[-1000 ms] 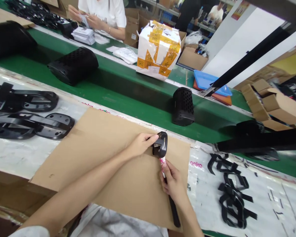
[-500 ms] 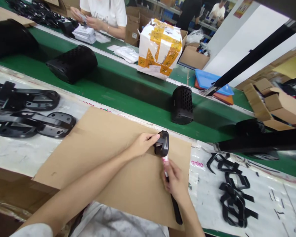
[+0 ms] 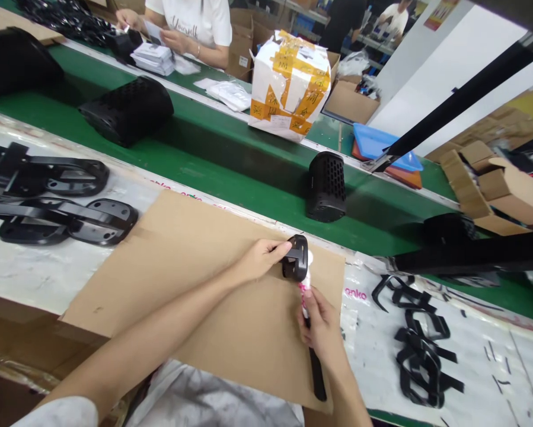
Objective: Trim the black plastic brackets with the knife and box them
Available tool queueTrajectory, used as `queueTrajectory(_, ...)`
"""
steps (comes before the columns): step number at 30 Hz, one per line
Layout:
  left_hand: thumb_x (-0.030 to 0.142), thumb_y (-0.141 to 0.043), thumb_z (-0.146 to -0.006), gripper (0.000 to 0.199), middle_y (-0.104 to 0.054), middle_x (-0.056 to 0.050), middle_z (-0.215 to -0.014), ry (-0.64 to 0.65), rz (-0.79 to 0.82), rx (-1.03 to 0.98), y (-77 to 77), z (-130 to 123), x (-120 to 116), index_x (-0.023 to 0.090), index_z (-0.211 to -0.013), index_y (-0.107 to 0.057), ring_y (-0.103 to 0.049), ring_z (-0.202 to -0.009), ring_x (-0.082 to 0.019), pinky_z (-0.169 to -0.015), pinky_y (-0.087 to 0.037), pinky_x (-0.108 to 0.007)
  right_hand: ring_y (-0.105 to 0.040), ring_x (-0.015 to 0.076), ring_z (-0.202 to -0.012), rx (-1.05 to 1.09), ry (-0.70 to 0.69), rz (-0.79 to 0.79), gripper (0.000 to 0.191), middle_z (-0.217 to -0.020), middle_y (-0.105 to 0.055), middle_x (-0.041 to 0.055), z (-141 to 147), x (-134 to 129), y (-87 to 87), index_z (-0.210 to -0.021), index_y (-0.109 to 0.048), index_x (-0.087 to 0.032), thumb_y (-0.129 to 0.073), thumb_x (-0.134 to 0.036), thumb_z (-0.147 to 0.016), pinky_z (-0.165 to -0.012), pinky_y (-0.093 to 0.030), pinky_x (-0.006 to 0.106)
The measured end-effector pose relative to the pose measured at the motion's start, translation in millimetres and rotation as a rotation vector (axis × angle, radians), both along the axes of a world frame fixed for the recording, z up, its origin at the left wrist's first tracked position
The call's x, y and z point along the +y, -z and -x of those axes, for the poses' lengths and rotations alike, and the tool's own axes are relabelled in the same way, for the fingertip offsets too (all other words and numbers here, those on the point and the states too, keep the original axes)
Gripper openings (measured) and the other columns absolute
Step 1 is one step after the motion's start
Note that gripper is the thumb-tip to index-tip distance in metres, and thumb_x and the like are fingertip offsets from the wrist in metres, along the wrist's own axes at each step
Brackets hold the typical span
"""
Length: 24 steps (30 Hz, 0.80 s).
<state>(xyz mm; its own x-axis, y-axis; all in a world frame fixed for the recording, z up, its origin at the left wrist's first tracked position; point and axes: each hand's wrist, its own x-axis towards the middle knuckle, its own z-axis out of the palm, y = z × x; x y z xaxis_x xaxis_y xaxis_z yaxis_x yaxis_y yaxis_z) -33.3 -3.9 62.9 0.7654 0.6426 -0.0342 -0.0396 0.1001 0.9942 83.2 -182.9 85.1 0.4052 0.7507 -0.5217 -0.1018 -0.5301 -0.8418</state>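
Note:
My left hand (image 3: 266, 258) pinches the stem of a small black plastic bracket (image 3: 298, 258) above a brown cardboard sheet (image 3: 204, 255). My right hand (image 3: 320, 320) is closed round a tool with a white and pink wrapped part (image 3: 306, 287), whose pale tip touches or lies just behind the bracket's right edge. Below my right hand, a long black strip (image 3: 318, 376) lies over the cardboard; whether it belongs to the tool I cannot tell.
Black brackets (image 3: 101, 220) lie at the left, black looped parts (image 3: 421, 367) at the right. Beyond, a green conveyor (image 3: 230, 172) carries black perforated housings (image 3: 326, 185). A taped white box (image 3: 289, 89) and a person (image 3: 195, 26) handling papers are across it.
The bracket has shifted slightly right and turned. The wrapped tool and my right hand have moved a little right and up, so its pale tip now shows beside the bracket. The housings have slid slightly left.

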Motion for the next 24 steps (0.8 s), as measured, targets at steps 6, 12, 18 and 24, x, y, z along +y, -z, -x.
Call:
queueTrajectory(6,0.066,-0.061,-0.086,0.058,-0.037,0.005,-0.054,-0.094,0.202,-0.081,4.1,-4.0,6.7,0.019,-0.057,-0.045,-0.033,-0.053,-0.009,-0.055,-0.028,-0.025,-0.028,0.0070,-0.038,-0.031,-0.071,0.032,0.066,-0.061,-0.050,-0.0059,-16.1,-4.9,-3.0,-0.127,-0.061,-0.019,-0.058,-0.072,-0.089,-0.035,-0.025,0.020)
queueTrajectory(12,0.059,-0.058,-0.086,0.063,-0.022,0.006,-0.044,-0.162,0.687,-0.443,-7.7,14.6,43.1,0.024,-0.050,-0.022,-0.024,-0.042,-0.009,-0.048,-0.027,-0.028,-0.065,0.0257,-0.084,-0.717,-0.111,-0.053,0.050,-0.098,-0.069,0.0089,-48.3,-19.9,9.1,-0.124,-0.072,-0.021,-0.052,-0.059,-0.098,-0.077,-0.055,0.037)
queueTrajectory(18,0.063,-0.049,-0.089,0.068,-0.013,0.005,-0.040,-0.212,0.717,-0.440,-20.1,34.4,57.7,0.025,-0.046,-0.012,-0.016,-0.040,-0.009,-0.048,-0.028,-0.032,-0.061,0.0370,-0.116,-1.024,-0.175,-0.176,0.046,-0.119,-0.066,0.0154,-70.2,-11.0,14.7,-0.119,-0.075,-0.020,-0.055,-0.053,-0.093,-0.103,-0.047,0.057)
queueTrajectory(24,0.059,-0.051,-0.085,0.057,-0.018,0.005,-0.045,-0.229,0.452,-0.438,-28.6,32.8,45.3,0.023,-0.049,-0.023,-0.024,-0.043,-0.010,-0.049,-0.029,-0.030,-0.067,0.0302,-0.108,-0.295,-0.175,-0.262,0.049,-0.126,-0.069,0.0130,-21.3,47.3,-25.1,-0.133,-0.065,-0.024,-0.063,-0.056,-0.095,-0.096,-0.053,0.047)
